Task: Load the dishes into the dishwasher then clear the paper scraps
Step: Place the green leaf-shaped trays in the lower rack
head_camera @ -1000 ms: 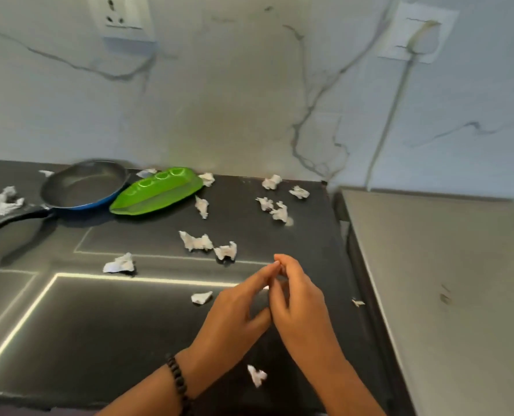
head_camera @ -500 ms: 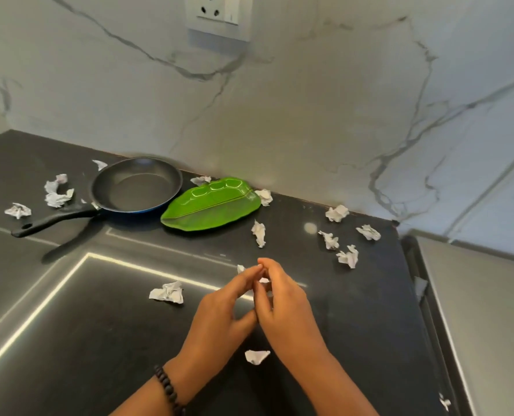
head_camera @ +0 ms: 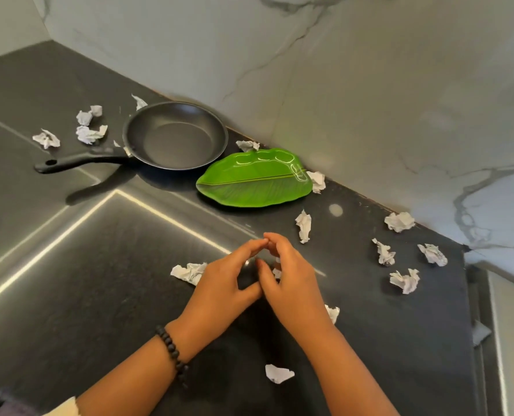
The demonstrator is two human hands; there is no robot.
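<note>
The round black pan [head_camera: 176,136] and the shiny green leaf-shaped plate [head_camera: 254,181] sit by the marble wall. Crumpled white paper scraps [head_camera: 404,280] dot the dark counter [head_camera: 69,280]. The left hand [head_camera: 219,289] and right hand [head_camera: 291,283] touch fingertips, curled, holding nothing I can see.

Both forearms reach in from the near edge of the table and converge above its middle. The left hand [head_camera: 219,288] and right hand [head_camera: 291,283] meet, fingers [head_camera: 251,246] bent and raised so their tips touch, thumbs pressed together beneath, leaving a gap between the palms. A dark beaded bracelet [head_camera: 173,352] circles the left wrist.
</note>
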